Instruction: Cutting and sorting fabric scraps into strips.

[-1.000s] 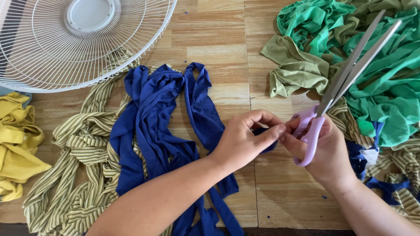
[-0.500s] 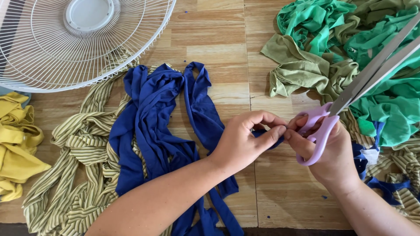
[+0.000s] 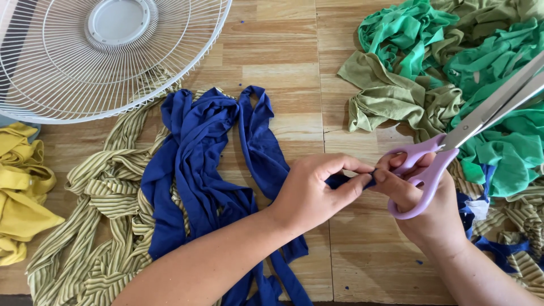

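A short end of blue fabric strip (image 3: pixel 347 180) is pinched between the thumb and fingers of the left hand (image 3: pixel 310 192) and the fingertips of the right hand (image 3: pixel 422 207), just right of frame centre, held a little above the wooden floor (image 3: pixel 283 51). The strip's other end cannot be traced; it may run back toward the blue strip pile (image 3: pixel 209 170) at 9 o'clock of the hands. The right hand is also closed around the lilac handles of the scissors (image 3: pixel 453 141), blades pointing to 2 o'clock and almost shut (a thin gap only). A green and olive fabric heap (image 3: pixel 453 79) lies at 1 o'clock, striped strips (image 3: pixel 102 192) at 8 o'clock, yellow cloth (image 3: pixel 20 187) at the far 9 o'clock edge, and a white fan guard (image 3: pixel 107 56) at 11 o'clock. Risks, as judged: the small end could slip out, since the right hand's grip is split between cloth and scissors; the raised blades could snag the green heap; fingertips sit close together, so a careless snip could nick them.
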